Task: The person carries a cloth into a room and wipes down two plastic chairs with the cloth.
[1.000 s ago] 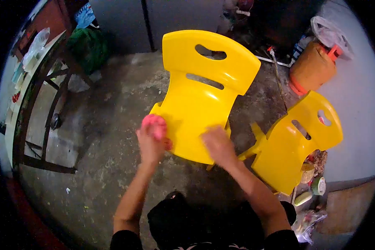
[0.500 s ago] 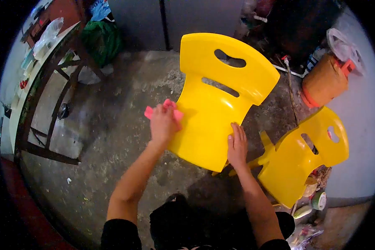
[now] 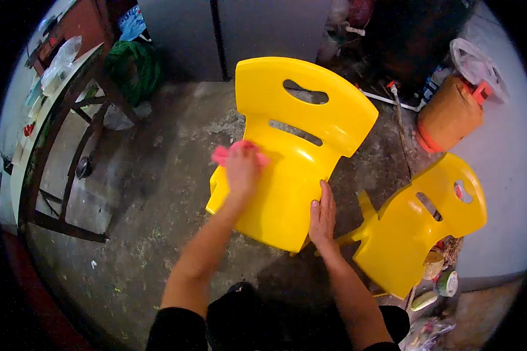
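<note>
A small yellow plastic chair (image 3: 275, 193), with a handle hole and a slot in its backrest, stands in front of me. My left hand (image 3: 243, 172) is closed on a pink cloth (image 3: 221, 155), pressed to the left part of the seat near the backrest. At the seat's right edge rests my right hand (image 3: 323, 215), its fingers stretched out along the side and its thumb near the top. The undersides of its fingers are hidden. To the right is a second yellow chair (image 3: 392, 245) of the same shape.
An orange gas cylinder (image 3: 451, 114) stands by the right wall. A dark-framed table (image 3: 64, 126) is on the left, near a green bag (image 3: 133, 67). Grey cabinet doors (image 3: 269, 41) close off the back. A roll of tape (image 3: 447, 284) lies beside the second chair.
My left hand has moved the pink cloth rightward from the seat's left edge onto the seat surface. My right hand stays at the right edge. The whole view has shifted slightly.
</note>
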Action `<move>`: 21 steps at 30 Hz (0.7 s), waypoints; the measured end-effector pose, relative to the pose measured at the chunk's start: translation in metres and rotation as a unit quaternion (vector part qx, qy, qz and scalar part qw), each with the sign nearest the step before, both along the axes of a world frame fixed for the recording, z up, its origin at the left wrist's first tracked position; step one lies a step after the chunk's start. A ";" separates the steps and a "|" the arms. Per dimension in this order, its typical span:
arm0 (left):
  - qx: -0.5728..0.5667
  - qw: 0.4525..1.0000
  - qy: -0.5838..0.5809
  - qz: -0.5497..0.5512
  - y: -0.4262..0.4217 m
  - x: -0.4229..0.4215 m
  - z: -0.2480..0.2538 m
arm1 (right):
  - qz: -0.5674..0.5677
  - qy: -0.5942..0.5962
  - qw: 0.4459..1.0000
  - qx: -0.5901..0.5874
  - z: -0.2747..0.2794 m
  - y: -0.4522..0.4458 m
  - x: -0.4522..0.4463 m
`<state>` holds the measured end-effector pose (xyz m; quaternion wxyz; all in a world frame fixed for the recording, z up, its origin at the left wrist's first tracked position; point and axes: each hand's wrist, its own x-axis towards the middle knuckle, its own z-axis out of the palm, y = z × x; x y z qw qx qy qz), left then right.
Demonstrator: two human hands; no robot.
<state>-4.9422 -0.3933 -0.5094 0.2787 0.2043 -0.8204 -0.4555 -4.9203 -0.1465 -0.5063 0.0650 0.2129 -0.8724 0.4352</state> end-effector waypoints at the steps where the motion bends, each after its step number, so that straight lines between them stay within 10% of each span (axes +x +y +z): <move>1: -0.024 0.998 -0.015 -0.047 0.029 -0.005 -0.004 | 0.001 0.006 1.000 -0.012 -0.001 -0.001 0.000; 3: -0.282 0.940 -0.060 -0.184 0.092 -0.004 -0.013 | 0.028 -0.005 0.995 -0.095 0.008 -0.002 0.000; 7: -0.231 0.919 0.070 -0.312 0.114 0.004 0.000 | 0.054 -0.012 0.987 -0.151 0.017 -0.001 -0.010; 9: 0.172 0.936 -0.009 -0.308 0.072 -0.010 0.012 | -0.016 -0.004 0.998 -0.058 -0.010 0.001 -0.001; 11: 0.117 0.981 -0.046 -0.145 0.012 -0.020 0.020 | -0.007 -0.020 0.998 -0.055 -0.005 0.000 0.001; 12: -0.340 0.939 -0.001 -0.052 -0.010 -0.026 0.010 | -0.007 -0.014 0.999 -0.045 -0.006 -0.001 0.000; 15: -0.423 0.903 0.031 0.076 0.034 -0.037 0.001 | -0.014 -0.003 0.998 -0.053 -0.010 -0.001 -0.001; 17: -0.231 0.956 0.089 -0.160 0.089 -0.033 -0.011 | -0.022 -0.018 0.997 -0.078 -0.005 -0.003 0.001; 21: -0.189 0.916 0.010 -0.354 0.104 0.025 0.030 | 0.060 0.034 0.991 -0.113 -0.001 0.003 -0.007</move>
